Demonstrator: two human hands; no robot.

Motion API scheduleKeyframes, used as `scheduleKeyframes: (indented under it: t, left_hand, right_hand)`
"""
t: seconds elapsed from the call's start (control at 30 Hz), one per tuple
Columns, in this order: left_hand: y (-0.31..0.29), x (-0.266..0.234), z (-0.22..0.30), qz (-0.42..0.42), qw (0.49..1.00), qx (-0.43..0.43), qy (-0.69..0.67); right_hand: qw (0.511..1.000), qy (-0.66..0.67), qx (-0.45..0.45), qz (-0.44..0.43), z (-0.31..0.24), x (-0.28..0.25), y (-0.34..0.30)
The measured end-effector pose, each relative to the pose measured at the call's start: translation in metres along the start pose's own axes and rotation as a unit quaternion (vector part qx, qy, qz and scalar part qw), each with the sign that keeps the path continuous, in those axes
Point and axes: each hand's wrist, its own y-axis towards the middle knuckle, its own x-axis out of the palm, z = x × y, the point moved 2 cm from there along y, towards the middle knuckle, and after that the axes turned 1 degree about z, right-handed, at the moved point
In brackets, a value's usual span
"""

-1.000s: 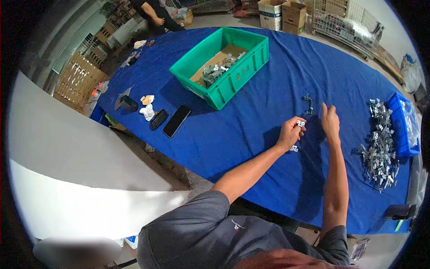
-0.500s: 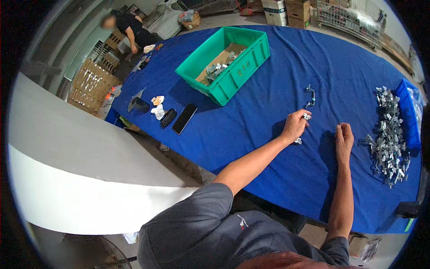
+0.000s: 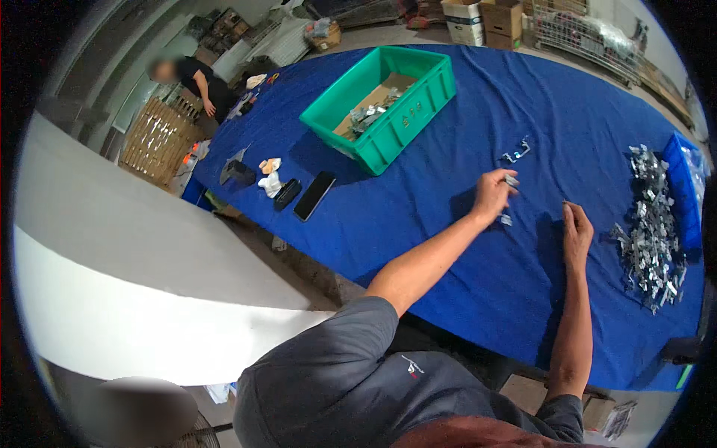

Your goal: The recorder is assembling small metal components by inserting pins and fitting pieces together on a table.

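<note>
My left hand [image 3: 493, 197] is closed around a small silvery metal bracket [image 3: 510, 181]. Metal shows above the fingers and again below them, so I cannot tell whether it is one piece or more. Just beyond that hand, another thin bent metal bracket [image 3: 517, 152] lies loose on the blue cloth. To the right, my right hand [image 3: 577, 233] has its thumb and fingers pinched together over the cloth. Whatever is between those fingertips is too small to make out. Further right lies a long heap of similar metal brackets [image 3: 651, 231].
A green crate [image 3: 409, 128] holding some metal parts stands at the back. Left of it lie a phone [image 3: 314, 196], a black case [image 3: 287, 194] and crumpled paper [image 3: 269, 184]. A blue bin [image 3: 684, 194] borders the heap. Another person [image 3: 200, 86] is at the far left.
The loose bracket beyond my left hand has turned and now lies slanted. My left hand has drawn slightly away from it. My right hand has stayed nearly in place.
</note>
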Motion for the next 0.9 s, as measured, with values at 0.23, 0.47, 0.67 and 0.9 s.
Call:
scheduleKeyframes:
  t: [0.23, 0.47, 0.67, 0.9]
  left_hand:
    - [-0.015, 0.022, -0.001, -0.043, 0.992, 0.11, 0.033]
    - [-0.025, 0.03, 0.011, -0.05, 0.987, 0.149, 0.026]
    - [-0.022, 0.026, 0.007, -0.056, 0.986, 0.158, 0.007]
    - [-0.016, 0.023, 0.012, -0.084, 0.988, 0.117, -0.063]
  right_hand:
    - [0.998, -0.006, 0.05, -0.027, 0.01, -0.001, 0.005]
    - [0.995, 0.006, 0.086, -0.041, 0.007, -0.006, -0.002]
    - [0.998, -0.012, 0.055, -0.007, 0.015, -0.002, 0.001]
    - [0.994, -0.056, 0.096, -0.022, 0.011, -0.005, -0.003]
